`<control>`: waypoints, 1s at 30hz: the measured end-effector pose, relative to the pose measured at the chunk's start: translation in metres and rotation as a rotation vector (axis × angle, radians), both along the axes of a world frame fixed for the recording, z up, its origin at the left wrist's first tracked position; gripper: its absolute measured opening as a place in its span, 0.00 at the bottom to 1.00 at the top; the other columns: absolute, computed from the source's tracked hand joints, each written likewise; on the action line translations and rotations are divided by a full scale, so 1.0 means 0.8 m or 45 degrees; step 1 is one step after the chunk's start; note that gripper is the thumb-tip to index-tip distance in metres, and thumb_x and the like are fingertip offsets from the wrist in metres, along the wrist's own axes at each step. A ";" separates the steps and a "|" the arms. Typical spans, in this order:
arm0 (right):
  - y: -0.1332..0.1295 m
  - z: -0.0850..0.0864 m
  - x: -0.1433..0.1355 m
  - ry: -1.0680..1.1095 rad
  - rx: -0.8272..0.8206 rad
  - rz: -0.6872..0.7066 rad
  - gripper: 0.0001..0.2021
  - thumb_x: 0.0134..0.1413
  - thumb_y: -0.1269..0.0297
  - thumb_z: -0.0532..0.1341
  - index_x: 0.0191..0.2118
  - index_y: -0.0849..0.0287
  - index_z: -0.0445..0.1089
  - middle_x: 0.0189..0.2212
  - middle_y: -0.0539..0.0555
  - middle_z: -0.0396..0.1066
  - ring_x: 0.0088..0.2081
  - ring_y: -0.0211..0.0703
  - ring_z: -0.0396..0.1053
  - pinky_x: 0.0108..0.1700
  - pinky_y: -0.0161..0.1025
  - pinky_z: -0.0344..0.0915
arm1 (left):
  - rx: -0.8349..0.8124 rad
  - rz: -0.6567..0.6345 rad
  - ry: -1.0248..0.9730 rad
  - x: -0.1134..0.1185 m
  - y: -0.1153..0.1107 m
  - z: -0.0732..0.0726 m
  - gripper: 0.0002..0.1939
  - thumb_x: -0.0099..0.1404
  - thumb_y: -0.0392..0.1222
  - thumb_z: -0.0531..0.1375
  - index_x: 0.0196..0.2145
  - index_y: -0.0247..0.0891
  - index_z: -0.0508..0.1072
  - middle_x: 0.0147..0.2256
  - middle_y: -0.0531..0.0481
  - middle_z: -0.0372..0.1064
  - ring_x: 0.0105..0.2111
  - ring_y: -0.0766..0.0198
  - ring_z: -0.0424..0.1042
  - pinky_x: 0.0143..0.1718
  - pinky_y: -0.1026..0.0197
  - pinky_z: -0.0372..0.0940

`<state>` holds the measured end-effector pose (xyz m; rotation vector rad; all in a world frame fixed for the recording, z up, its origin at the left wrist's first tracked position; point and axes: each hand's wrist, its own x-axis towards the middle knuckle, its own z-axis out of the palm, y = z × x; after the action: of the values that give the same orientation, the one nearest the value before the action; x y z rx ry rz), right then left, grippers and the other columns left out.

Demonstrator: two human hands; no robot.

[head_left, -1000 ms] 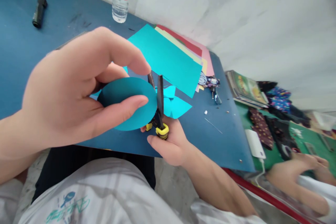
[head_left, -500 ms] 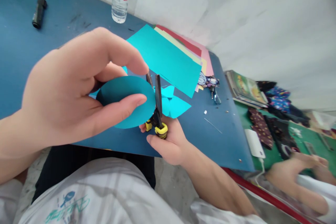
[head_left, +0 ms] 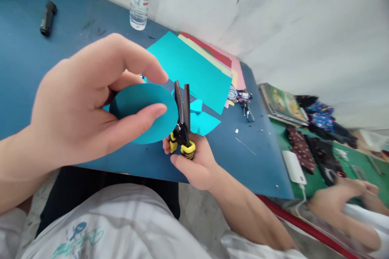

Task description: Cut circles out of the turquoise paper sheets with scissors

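Between the thumb and fingers of my left hand is a rounded piece of turquoise paper, held above the table. My right hand grips scissors by their yellow and black handles. Their dark blades point away from me, slightly apart, beside the right edge of the rounded paper. Behind the blades, turquoise paper scraps lie on the table. A large turquoise sheet rests farther back.
Coloured sheets lie under the turquoise one. A water bottle stands by the wall, and a black cylindrical object lies at left. On the right are a keychain, books, a white power bank and another person's arms.
The scissor blades have drawn closer together. My left hand and the rounded paper have shifted slightly, and the blades now show more fully beside the paper's edge.
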<state>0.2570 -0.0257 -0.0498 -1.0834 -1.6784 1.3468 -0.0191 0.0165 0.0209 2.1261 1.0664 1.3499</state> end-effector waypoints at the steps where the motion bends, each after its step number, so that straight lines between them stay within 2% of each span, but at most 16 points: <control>1: 0.000 0.001 0.000 0.010 0.007 -0.003 0.13 0.47 0.73 0.69 0.40 0.51 0.77 0.36 0.51 0.79 0.36 0.51 0.78 0.44 0.50 0.80 | -0.016 0.031 0.093 0.000 0.000 0.000 0.17 0.78 0.60 0.72 0.58 0.53 0.82 0.38 0.51 0.79 0.28 0.60 0.75 0.30 0.52 0.67; 3: -0.001 0.001 -0.001 0.026 0.022 -0.018 0.18 0.48 0.73 0.69 0.46 0.50 0.78 0.38 0.50 0.79 0.37 0.51 0.78 0.46 0.51 0.80 | -0.009 0.157 0.184 0.001 0.002 0.001 0.18 0.81 0.62 0.66 0.59 0.51 0.79 0.45 0.49 0.77 0.31 0.61 0.71 0.33 0.52 0.63; 4: -0.002 0.001 0.000 0.036 0.030 -0.029 0.21 0.49 0.74 0.69 0.49 0.49 0.77 0.39 0.50 0.79 0.38 0.51 0.78 0.47 0.51 0.80 | 0.003 0.219 0.161 0.002 0.005 0.001 0.17 0.82 0.60 0.65 0.57 0.49 0.79 0.45 0.48 0.75 0.34 0.60 0.68 0.36 0.51 0.62; 7: -0.004 -0.003 0.002 0.081 0.050 -0.050 0.25 0.50 0.74 0.68 0.55 0.47 0.76 0.41 0.51 0.80 0.41 0.51 0.78 0.50 0.53 0.79 | -0.003 0.294 0.042 0.006 0.018 0.000 0.09 0.79 0.49 0.64 0.49 0.46 0.82 0.38 0.50 0.66 0.35 0.59 0.61 0.41 0.48 0.58; 9: -0.003 -0.007 0.004 0.146 0.055 -0.049 0.27 0.50 0.74 0.69 0.57 0.49 0.76 0.43 0.51 0.81 0.42 0.52 0.79 0.51 0.54 0.78 | -0.060 0.287 -0.002 0.007 0.029 -0.001 0.11 0.80 0.51 0.64 0.49 0.44 0.83 0.35 0.53 0.66 0.32 0.62 0.59 0.38 0.48 0.54; 12: 0.001 -0.014 0.005 0.257 0.029 -0.017 0.28 0.49 0.74 0.69 0.58 0.50 0.76 0.44 0.52 0.81 0.44 0.52 0.79 0.54 0.55 0.77 | -0.207 0.242 0.038 0.005 0.042 -0.001 0.21 0.84 0.55 0.67 0.57 0.33 0.82 0.34 0.57 0.64 0.34 0.69 0.65 0.41 0.49 0.53; 13: 0.003 -0.016 0.005 0.299 0.020 -0.007 0.29 0.49 0.74 0.70 0.58 0.50 0.76 0.44 0.52 0.81 0.45 0.52 0.79 0.54 0.55 0.76 | -0.241 0.246 0.049 0.004 0.046 -0.001 0.24 0.85 0.56 0.67 0.61 0.29 0.80 0.33 0.58 0.65 0.37 0.70 0.68 0.42 0.49 0.53; 15: 0.007 -0.019 0.004 0.376 0.012 0.005 0.29 0.48 0.74 0.70 0.59 0.51 0.76 0.45 0.53 0.81 0.46 0.51 0.79 0.55 0.55 0.76 | -0.303 0.258 0.064 0.002 0.057 -0.004 0.26 0.88 0.53 0.64 0.67 0.26 0.74 0.38 0.55 0.72 0.41 0.69 0.73 0.45 0.51 0.59; 17: 0.011 -0.021 0.003 0.451 -0.003 0.030 0.30 0.46 0.73 0.71 0.58 0.52 0.75 0.44 0.53 0.81 0.46 0.53 0.79 0.54 0.55 0.76 | -0.370 0.282 0.088 0.001 0.073 -0.008 0.23 0.89 0.49 0.63 0.70 0.30 0.71 0.50 0.43 0.80 0.44 0.64 0.79 0.50 0.51 0.74; 18: 0.013 -0.021 0.002 0.486 -0.009 0.031 0.29 0.47 0.71 0.72 0.57 0.51 0.75 0.44 0.54 0.81 0.46 0.53 0.79 0.54 0.55 0.76 | -0.406 0.295 0.110 0.001 0.084 -0.011 0.22 0.88 0.48 0.64 0.69 0.30 0.72 0.56 0.39 0.79 0.48 0.62 0.81 0.54 0.48 0.77; 19: 0.014 -0.021 0.000 0.509 -0.010 0.035 0.28 0.47 0.70 0.72 0.57 0.51 0.75 0.44 0.53 0.81 0.46 0.53 0.79 0.53 0.55 0.76 | -0.406 0.381 0.106 0.001 0.096 -0.013 0.24 0.84 0.55 0.67 0.66 0.37 0.76 0.57 0.41 0.80 0.50 0.52 0.83 0.55 0.45 0.84; 22: 0.018 -0.017 -0.003 0.489 -0.014 0.019 0.27 0.48 0.67 0.73 0.56 0.47 0.76 0.43 0.53 0.81 0.45 0.55 0.79 0.53 0.57 0.76 | -0.475 0.447 0.228 0.001 0.136 -0.021 0.23 0.82 0.55 0.70 0.64 0.37 0.78 0.61 0.40 0.79 0.57 0.46 0.82 0.60 0.40 0.83; 25: 0.022 -0.014 -0.006 0.451 -0.037 -0.024 0.27 0.44 0.70 0.71 0.54 0.44 0.77 0.41 0.50 0.81 0.44 0.55 0.79 0.50 0.56 0.77 | -0.571 0.404 0.382 -0.001 0.172 -0.033 0.22 0.82 0.54 0.71 0.63 0.37 0.79 0.62 0.40 0.78 0.58 0.45 0.81 0.62 0.39 0.83; 30: 0.033 -0.021 -0.009 0.461 -0.066 -0.121 0.26 0.41 0.70 0.71 0.51 0.45 0.78 0.38 0.48 0.82 0.41 0.53 0.80 0.48 0.53 0.78 | -0.601 0.266 0.498 -0.017 0.199 -0.064 0.24 0.81 0.53 0.72 0.66 0.37 0.77 0.62 0.39 0.78 0.57 0.48 0.82 0.60 0.39 0.84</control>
<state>0.2494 0.0004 -0.0666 -0.8737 -1.3190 1.4332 -0.0324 0.1754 -0.0300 1.9888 1.6140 0.6662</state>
